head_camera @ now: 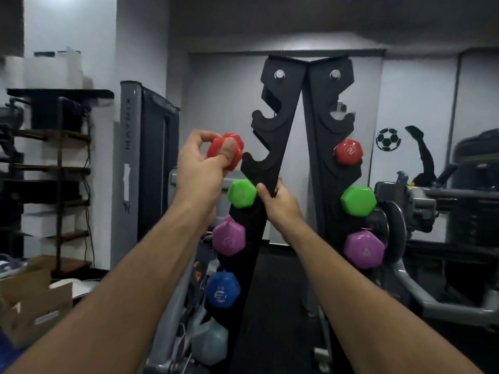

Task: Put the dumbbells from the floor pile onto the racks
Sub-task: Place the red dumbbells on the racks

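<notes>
left grip: left hand [201,168] clenched around red hexagonal vinyl-coated dumbbell [226,151], just left of the empty hook.
right grip: right hand [278,202] grasping black metal rack upright [266,168], bracing it.
advice: lift over hook lip, seat handle, then release.

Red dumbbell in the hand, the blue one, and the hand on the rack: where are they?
Red dumbbell [234,151]: head view, on its hexagonal end.
Blue dumbbell [223,289]: head view, on its end face.
Right hand [280,203]: head view, on the back of the hand.
</notes>
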`<control>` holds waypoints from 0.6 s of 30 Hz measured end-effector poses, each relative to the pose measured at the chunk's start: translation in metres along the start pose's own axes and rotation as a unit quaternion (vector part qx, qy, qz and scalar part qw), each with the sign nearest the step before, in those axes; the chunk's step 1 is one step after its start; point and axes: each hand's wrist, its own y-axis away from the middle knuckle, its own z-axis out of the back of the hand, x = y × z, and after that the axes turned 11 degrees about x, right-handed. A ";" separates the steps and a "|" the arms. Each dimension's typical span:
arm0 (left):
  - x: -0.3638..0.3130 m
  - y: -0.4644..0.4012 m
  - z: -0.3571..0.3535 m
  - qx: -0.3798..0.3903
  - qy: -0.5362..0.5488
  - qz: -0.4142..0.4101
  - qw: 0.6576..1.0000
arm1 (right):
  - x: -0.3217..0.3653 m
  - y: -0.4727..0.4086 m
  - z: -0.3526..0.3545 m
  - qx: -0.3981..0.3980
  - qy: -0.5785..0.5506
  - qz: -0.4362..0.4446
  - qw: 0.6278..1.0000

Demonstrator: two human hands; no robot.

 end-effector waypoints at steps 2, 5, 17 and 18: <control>0.010 -0.024 0.000 -0.017 -0.020 -0.003 1.000 | -0.002 -0.002 -0.004 -0.004 -0.003 0.000 1.000; 0.029 -0.054 0.002 -0.004 -0.058 0.019 0.998 | -0.003 -0.002 -0.008 -0.016 0.012 -0.002 1.000; 0.048 -0.094 -0.024 0.109 -0.124 0.029 0.986 | -0.012 -0.003 -0.007 -0.021 0.028 0.010 0.999; 0.047 -0.095 -0.027 0.116 -0.121 0.035 0.985 | -0.012 -0.003 -0.007 -0.019 0.025 0.010 0.999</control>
